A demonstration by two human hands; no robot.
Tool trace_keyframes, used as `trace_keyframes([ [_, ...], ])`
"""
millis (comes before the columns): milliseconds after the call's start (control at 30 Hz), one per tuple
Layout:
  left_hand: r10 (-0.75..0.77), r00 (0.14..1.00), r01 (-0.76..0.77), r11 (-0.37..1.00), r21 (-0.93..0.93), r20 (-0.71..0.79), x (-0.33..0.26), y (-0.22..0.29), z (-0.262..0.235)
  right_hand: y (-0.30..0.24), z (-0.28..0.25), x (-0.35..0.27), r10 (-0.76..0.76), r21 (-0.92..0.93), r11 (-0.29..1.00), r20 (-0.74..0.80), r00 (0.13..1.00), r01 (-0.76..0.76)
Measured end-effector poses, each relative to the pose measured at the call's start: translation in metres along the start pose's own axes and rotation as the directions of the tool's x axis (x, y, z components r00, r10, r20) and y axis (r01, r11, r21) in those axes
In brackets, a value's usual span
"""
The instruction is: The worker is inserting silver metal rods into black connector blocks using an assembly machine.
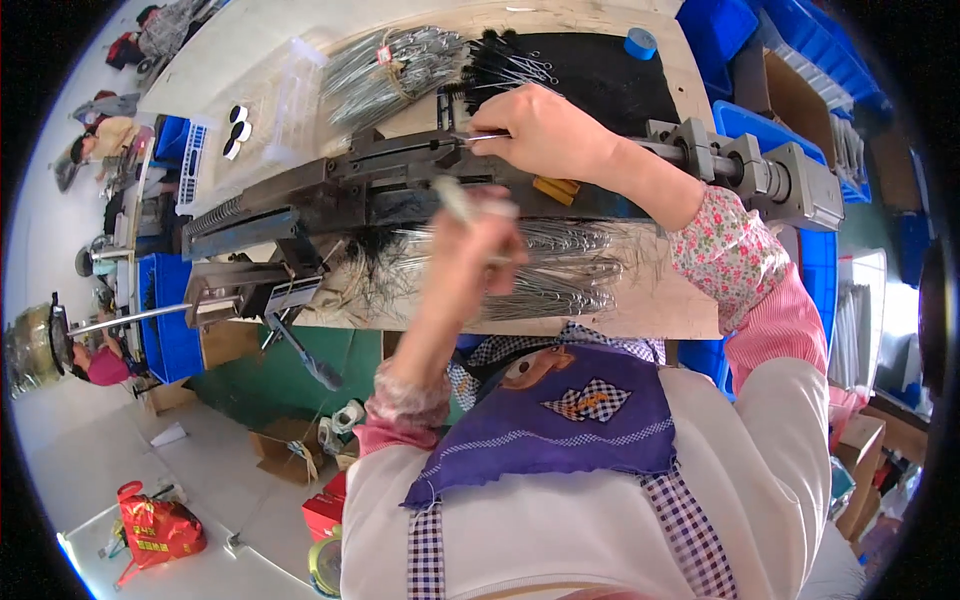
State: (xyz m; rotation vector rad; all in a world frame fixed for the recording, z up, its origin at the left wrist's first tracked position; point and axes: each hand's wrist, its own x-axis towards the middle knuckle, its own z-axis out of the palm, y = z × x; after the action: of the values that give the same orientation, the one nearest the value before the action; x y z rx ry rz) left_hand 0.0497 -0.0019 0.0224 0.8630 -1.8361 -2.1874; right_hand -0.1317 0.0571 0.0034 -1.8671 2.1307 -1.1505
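Blue tape roll (640,42), red bag (158,530)

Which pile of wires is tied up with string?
The far bundle of wires, behind the metal machine, is tied round its middle. The near pile of wires, by the left hand, lies loose.

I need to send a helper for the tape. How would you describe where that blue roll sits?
Start at the dark metal machine lying across the wooden workbench. Past it, at the bench's far edge beside the black mat, sits the blue tape roll. It is the only small blue ring there; the other blue things are big bins.
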Motion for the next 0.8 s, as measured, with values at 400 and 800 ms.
trace_keyframes([
  [400, -0.086, 0.785, -0.116, 0.952, -0.282, -0.614, 0.006, -0.096, -0.174, -0.025, 0.022, -0.084, 0.062, -0.349, 0.932, -0.124, 0.99, -0.102],
  [800, 0.194, 0.737, -0.502, 0.799, -0.332, -0.647, 0.009, -0.097, -0.119, -0.047, -0.029, -0.123, 0.291, -0.16, 0.942, -0.055, 0.955, -0.296],
])
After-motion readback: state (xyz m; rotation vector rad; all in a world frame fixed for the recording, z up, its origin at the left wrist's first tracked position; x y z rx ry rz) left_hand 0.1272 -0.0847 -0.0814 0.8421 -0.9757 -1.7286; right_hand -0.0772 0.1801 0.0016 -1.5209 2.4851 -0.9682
